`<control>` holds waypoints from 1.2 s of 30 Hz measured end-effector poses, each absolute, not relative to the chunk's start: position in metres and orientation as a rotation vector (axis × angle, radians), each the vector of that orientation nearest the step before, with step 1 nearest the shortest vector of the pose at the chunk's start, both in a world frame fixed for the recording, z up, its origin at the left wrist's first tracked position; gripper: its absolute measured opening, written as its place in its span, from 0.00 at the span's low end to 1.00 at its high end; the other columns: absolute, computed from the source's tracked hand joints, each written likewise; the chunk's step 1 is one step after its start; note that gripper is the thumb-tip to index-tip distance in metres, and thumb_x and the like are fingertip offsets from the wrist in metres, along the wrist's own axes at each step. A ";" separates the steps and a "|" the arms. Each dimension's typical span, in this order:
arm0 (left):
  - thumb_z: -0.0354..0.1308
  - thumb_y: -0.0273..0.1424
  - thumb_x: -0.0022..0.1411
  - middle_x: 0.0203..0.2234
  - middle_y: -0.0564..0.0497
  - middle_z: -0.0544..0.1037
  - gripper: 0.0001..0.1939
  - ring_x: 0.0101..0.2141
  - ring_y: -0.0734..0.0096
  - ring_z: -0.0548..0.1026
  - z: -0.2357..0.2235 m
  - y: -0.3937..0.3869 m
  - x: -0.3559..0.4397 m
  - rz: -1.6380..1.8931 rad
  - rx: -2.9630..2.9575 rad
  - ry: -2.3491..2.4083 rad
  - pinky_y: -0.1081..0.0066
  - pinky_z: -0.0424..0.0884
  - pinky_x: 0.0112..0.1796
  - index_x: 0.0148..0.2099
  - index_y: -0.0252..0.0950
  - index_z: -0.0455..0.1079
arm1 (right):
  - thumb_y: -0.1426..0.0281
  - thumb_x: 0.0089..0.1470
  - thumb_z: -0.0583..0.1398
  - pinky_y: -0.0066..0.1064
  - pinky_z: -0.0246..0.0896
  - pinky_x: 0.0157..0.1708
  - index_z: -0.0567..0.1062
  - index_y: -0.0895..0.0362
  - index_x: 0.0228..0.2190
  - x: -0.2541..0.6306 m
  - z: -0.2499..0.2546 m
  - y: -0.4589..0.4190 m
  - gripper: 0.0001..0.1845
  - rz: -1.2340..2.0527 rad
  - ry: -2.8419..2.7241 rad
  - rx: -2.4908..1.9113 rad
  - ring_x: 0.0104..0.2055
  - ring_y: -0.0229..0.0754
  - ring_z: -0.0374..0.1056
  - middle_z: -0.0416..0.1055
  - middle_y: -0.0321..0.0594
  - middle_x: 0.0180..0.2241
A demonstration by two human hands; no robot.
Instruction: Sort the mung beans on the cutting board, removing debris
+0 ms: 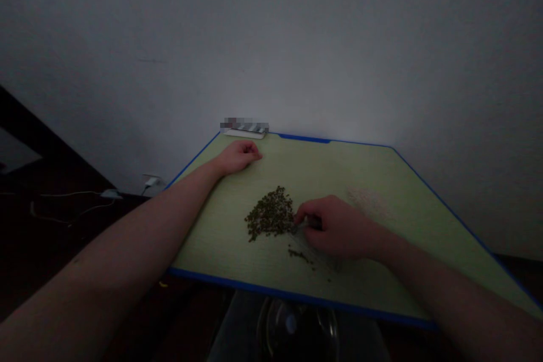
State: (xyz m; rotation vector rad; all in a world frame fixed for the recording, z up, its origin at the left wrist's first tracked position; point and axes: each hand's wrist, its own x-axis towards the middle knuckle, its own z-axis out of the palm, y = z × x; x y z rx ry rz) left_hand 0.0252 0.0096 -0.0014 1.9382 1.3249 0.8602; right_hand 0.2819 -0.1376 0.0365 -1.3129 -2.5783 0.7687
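Note:
A loose pile of small dark green-brown beans or seeds [269, 215] lies spread near the middle of the pale green table [331, 164]. At its right edge is my right hand [335, 226], thumb and forefinger drawn together in a pinch; what sits between them is hidden or too small to name. Something faint and see-through appears under that hand, too blurred to identify. A few stray beans [301, 254] trail below the pile. My left hand [238, 157] rests on the tabletop behind the pile, fingers curled in, with nothing visible in them.
Pale small grains [369, 202] are scattered right of my right hand. A white box-like item [245, 129] stands at the back left corner. Below the front edge, a round shiny bowl or pot [297, 331] sits near my lap. A plug [151, 182] and cables lie left.

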 end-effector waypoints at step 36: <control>0.57 0.36 0.48 0.14 0.59 0.61 0.10 0.19 0.80 0.58 0.002 0.006 0.028 0.873 1.902 1.323 0.75 0.54 0.22 0.27 0.34 0.64 | 0.75 0.43 0.54 0.26 0.49 0.22 0.74 0.57 0.31 0.327 0.033 -0.100 0.12 0.849 -2.655 -1.353 0.22 0.34 0.58 0.64 0.32 0.20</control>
